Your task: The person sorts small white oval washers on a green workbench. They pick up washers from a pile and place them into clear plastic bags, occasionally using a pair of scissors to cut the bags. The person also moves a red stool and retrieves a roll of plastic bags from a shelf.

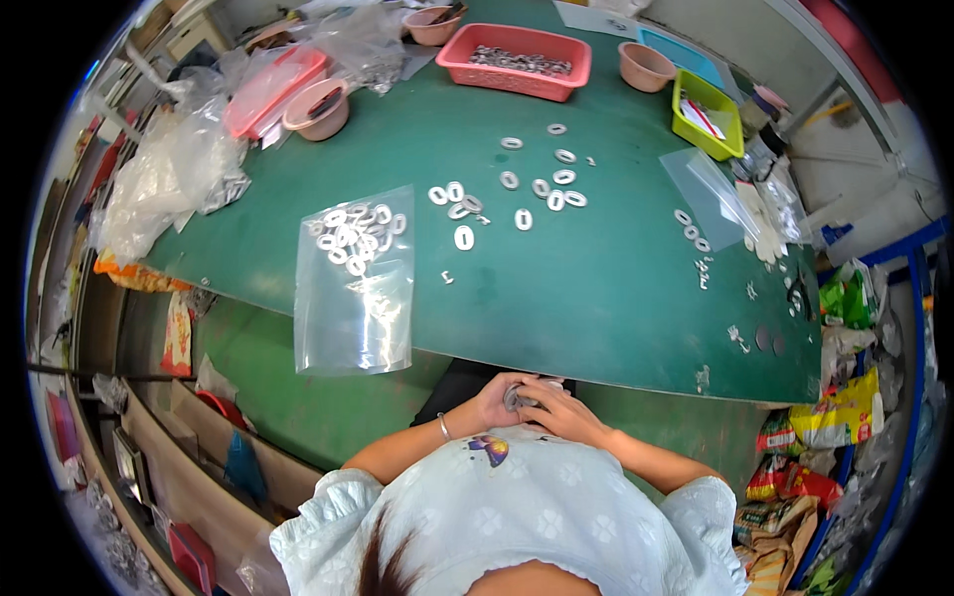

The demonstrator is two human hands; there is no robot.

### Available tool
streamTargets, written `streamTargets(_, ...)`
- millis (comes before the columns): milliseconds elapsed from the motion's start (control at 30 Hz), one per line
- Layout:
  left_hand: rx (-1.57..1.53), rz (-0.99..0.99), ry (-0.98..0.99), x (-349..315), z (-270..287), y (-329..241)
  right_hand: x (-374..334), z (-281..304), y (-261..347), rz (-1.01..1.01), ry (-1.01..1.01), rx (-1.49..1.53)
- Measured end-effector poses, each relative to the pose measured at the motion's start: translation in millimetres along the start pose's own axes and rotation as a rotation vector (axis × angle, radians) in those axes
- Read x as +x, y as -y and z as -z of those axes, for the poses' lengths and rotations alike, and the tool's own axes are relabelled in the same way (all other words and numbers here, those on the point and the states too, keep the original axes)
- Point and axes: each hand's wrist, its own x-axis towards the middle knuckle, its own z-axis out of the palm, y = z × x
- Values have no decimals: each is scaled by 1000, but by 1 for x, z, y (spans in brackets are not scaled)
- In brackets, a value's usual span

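Observation:
Both hands are together in my lap, just below the table's near edge. My left hand (494, 400) is closed round a small grey, rounded metal-looking piece (517, 397), whose exact kind I cannot make out. The fingers of my right hand (564, 411) are bent over the same piece and partly cover it. Ahead on the green table (586, 298) lie several loose silver oval rings (464, 237), each with a slot in the middle. To their left, a clear plastic bag (353, 328) has a heap of similar ovals (348, 238) at its upper part, and its lower end overhangs the edge.
A pink basket (515, 81) of small metal parts stands at the back. Beige bowls (646, 67) and a lime-green basket (708, 114) are there too. Plastic bags (179, 179) pile up at left. At right lie a white glove (763, 223) and small metal bits (703, 273).

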Motion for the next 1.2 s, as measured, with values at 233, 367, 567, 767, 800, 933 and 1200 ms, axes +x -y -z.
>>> streamTargets(233,-179,-178,-82,-68,0,-8,62,24,16,31,-244,49)
streamTargets(367,-393,-381,-153,-127,2,0,132,10,36,54,-209,47)
streamTargets(567,-454,-801,-210,-187,-15,1,191,-42,43,180,-156,-275)
streamTargets(767,-466,-940,-167,-205,-41,-14,208,-44,41,152,-366,-275)
streamTargets(800,-471,-921,-176,-204,-41,-14,208,-42,40,145,-356,-266)
streamTargets(933,-483,-860,-196,-197,-34,-8,205,-25,49,209,-255,-228)
streamTargets(1200,-543,-879,-179,-196,-29,2,195,-25,49,257,-32,-449)
